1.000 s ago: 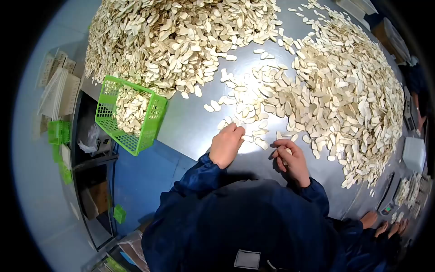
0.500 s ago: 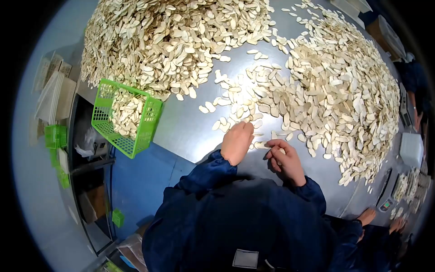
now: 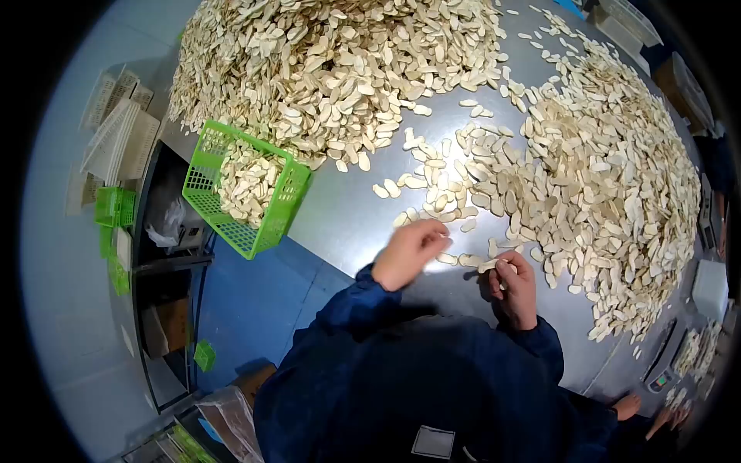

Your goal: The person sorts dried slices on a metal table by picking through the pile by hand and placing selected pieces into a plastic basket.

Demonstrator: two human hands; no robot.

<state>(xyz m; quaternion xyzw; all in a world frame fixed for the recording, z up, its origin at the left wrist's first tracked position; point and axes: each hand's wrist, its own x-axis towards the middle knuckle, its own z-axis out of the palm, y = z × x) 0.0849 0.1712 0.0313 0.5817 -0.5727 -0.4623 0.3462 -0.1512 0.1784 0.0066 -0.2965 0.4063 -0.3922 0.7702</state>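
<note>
My right hand [image 3: 515, 289] pinches a pale dried slice [image 3: 490, 265] between thumb and fingers, just above the metal table [image 3: 340, 224]. To its left, my left hand [image 3: 409, 253] is over the table with thumb and forefinger apart; nothing shows between them, and its other fingers are partly hidden. Loose slices [image 3: 468, 261] lie between the two hands. A thin scatter of slices [image 3: 444, 181] spreads just beyond them, joining a wide pile [image 3: 602, 185] on the right.
A tall heap of slices [image 3: 324, 69] covers the far left of the table. A green plastic basket [image 3: 287, 202], partly filled with slices, stands at the left edge. Lower right are a scale [image 3: 662, 370] and another person's hand [image 3: 627, 407]. A dark rack [image 3: 174, 266] stands left.
My right hand now has a slice raised in its fingertips. My left hand has turned, its thumb and forefinger parting. The whole view has shifted, with the table appearing farther right.
</note>
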